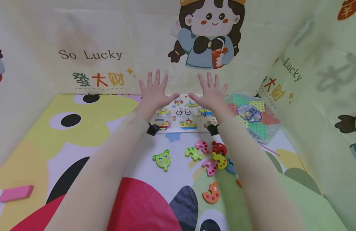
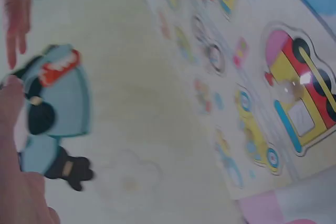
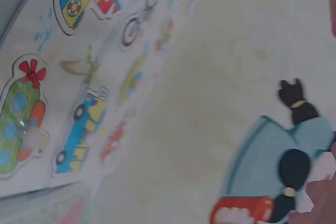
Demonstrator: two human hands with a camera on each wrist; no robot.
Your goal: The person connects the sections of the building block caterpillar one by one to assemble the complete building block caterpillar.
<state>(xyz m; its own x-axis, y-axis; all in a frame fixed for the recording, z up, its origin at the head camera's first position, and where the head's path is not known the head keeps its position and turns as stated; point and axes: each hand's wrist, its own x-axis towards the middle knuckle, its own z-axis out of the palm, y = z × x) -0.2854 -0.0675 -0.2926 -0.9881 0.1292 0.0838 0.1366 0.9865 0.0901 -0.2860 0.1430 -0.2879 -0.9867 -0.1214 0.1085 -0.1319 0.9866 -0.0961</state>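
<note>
“So Lucky” (image 1: pixel 90 55) on wall (image 1: pixel 152 38), orange piece's (image 1: pixel 211 194) “3” (image 1: pixel 215 189)

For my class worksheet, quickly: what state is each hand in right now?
Left hand: open, fingers spread, holding nothing.
Right hand: open, fingers spread, holding nothing.

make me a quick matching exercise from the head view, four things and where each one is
1. pink block
2. green face piece
3. orange piece marked 3
4. picture board

A. between the sleeves, lower in the view than the yellow spotted piece
B. by the printed backdrop, partly hidden by the hands
C. left of both sleeves
D. between the sleeves, level with the yellow spotted piece

Pairs: 1-C, 2-D, 3-A, 4-B
</note>
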